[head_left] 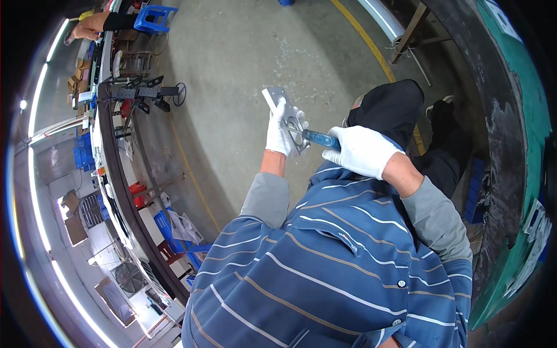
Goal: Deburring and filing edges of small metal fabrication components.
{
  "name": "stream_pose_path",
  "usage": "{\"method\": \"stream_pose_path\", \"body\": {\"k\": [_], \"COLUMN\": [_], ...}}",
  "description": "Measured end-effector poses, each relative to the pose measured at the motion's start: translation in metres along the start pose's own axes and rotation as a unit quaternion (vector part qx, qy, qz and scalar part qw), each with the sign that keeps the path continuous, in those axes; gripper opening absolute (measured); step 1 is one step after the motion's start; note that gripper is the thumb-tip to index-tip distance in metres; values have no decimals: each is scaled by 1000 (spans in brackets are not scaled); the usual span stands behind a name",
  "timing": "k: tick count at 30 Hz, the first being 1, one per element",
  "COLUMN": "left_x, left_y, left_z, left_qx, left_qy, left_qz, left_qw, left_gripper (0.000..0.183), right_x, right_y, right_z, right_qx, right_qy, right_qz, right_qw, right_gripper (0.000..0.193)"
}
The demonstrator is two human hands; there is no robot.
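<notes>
A flat silver metal part [277,94] with cut-out openings is held up in front of my body. My left hand [277,132], in a white glove, grips this part along its side with fingers wrapped around it. My right hand [364,153], also gloved in white, is closed around the translucent blue handle of a hand tool [321,139]. The tool points left, and its thin shaft reaches a lower opening of the metal part. Whether its tip touches the edge or passes inside, I cannot tell. The exact kind of tool is unclear.
A long dark-edged workbench [110,148] runs down the left side. A blue plastic stool [154,20] stands far left, near another person [90,26]. To the right is a green machine or bench [532,87] with a worn dark edge. Yellow lines [371,43] cross the grey floor.
</notes>
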State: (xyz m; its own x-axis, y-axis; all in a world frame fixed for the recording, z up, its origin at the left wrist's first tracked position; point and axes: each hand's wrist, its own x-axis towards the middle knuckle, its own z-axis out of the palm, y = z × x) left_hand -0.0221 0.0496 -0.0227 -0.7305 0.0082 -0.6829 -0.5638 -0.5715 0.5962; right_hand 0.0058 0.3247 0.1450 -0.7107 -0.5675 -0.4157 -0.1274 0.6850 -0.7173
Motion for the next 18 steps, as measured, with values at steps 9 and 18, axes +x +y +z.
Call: {"method": "stream_pose_path", "body": {"k": [9, 18], "left_x": [-14, -12], "left_y": [29, 19], "left_z": [18, 25], "left_qx": [-43, -31], "left_qy": [-25, -59], "left_qz": [50, 38], "left_qw": [998, 997], "left_gripper": [83, 85], "right_x": [-5, -3], "right_y": [-11, -10], "right_z": [-4, 10], "right_qx": [-18, -52], "right_qy": [13, 33], "right_qz": [-8, -37], "right_qw": [1000, 997], "right_gripper": [33, 29]}}
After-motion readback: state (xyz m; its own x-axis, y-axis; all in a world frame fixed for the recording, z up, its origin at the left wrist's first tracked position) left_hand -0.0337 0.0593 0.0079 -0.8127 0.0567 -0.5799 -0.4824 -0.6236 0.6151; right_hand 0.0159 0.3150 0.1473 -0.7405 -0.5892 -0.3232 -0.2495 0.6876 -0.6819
